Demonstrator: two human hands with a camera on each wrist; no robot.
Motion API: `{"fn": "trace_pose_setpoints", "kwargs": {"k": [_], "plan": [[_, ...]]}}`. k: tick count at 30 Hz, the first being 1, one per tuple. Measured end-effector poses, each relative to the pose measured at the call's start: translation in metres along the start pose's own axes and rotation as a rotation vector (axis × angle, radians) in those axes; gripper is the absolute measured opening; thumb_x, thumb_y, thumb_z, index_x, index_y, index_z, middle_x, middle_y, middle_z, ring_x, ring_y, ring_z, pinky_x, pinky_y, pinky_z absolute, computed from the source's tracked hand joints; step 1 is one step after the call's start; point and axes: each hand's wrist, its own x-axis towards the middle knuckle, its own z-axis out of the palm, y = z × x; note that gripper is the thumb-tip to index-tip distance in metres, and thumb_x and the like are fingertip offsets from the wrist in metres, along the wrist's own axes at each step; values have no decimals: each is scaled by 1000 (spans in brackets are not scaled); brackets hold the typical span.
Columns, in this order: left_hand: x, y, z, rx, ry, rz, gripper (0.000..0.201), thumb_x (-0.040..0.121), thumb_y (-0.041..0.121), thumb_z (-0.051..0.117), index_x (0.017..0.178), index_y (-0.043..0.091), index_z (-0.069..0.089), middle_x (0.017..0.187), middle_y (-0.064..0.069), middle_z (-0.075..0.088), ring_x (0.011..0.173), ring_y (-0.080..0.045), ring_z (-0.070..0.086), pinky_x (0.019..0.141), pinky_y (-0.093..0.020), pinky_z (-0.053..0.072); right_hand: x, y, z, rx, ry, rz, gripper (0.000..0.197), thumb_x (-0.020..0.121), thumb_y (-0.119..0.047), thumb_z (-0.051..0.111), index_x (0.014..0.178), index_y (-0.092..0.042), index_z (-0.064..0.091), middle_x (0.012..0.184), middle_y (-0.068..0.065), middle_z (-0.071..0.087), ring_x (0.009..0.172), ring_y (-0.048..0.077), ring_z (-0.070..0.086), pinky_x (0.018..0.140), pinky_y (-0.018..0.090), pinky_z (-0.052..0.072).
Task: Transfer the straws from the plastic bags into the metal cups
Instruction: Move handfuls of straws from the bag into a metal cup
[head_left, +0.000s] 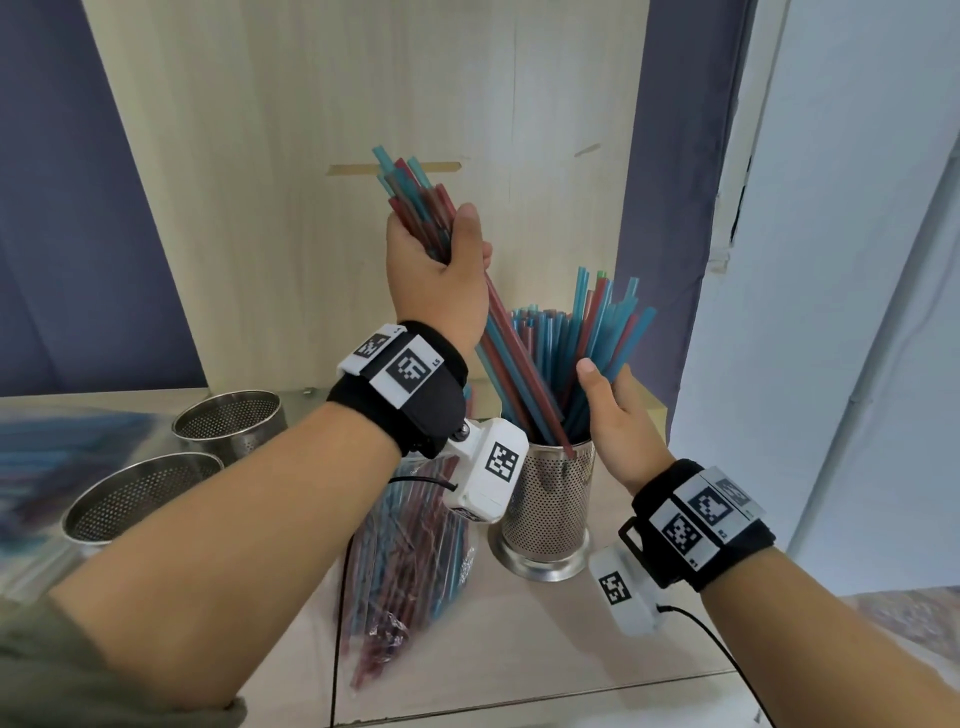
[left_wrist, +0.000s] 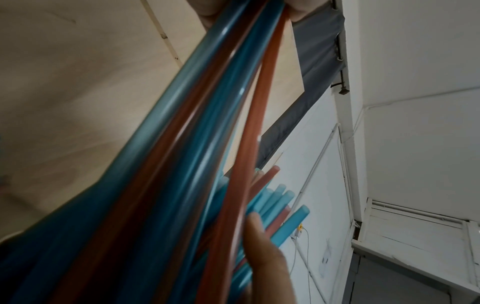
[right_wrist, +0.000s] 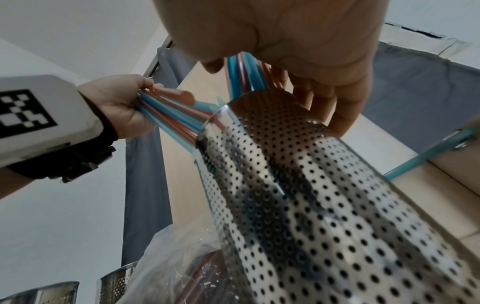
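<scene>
My left hand (head_left: 441, 260) grips a bundle of blue and red straws (head_left: 410, 187) held at a slant, its lower ends inside the perforated metal cup (head_left: 550, 499). The left wrist view shows the bundle (left_wrist: 182, 144) close up. My right hand (head_left: 618, 415) curls round the straws standing in the cup (head_left: 597, 322), thumb on the near side and fingers behind them. In the right wrist view the cup (right_wrist: 311, 185) fills the frame, with my right hand (right_wrist: 298, 41) above its rim and my left hand (right_wrist: 116, 107) beside it. A plastic bag of straws (head_left: 410, 561) lies under my left wrist.
Two empty perforated metal cups (head_left: 228, 421) (head_left: 140, 493) stand at the left of the shelf. A blurred bag of straws (head_left: 52, 452) lies at the far left. A wooden back panel (head_left: 363, 104) rises behind and a white wall (head_left: 857, 260) is close on the right.
</scene>
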Motion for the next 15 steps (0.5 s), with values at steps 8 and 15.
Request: {"fn": "trace_pose_setpoints", "kwargs": {"k": [8, 15], "plan": [[7, 0, 9, -5, 90, -44, 19, 94, 24, 60, 104, 15, 47, 77, -4, 61, 57, -10, 60, 61, -26, 54, 3, -7, -1, -23, 66, -36, 35, 105, -33, 38, 139, -27, 37, 122, -22, 53, 119, 0, 47, 94, 6, 34], [16, 9, 13, 25, 74, 54, 32, 89, 25, 66, 112, 17, 46, 96, 2, 63, 80, 0, 64, 75, -13, 52, 5, -10, -5, -5, 2, -64, 36, 105, -26, 41, 140, -22, 38, 114, -19, 56, 96, -17, 55, 88, 4, 45]]}}
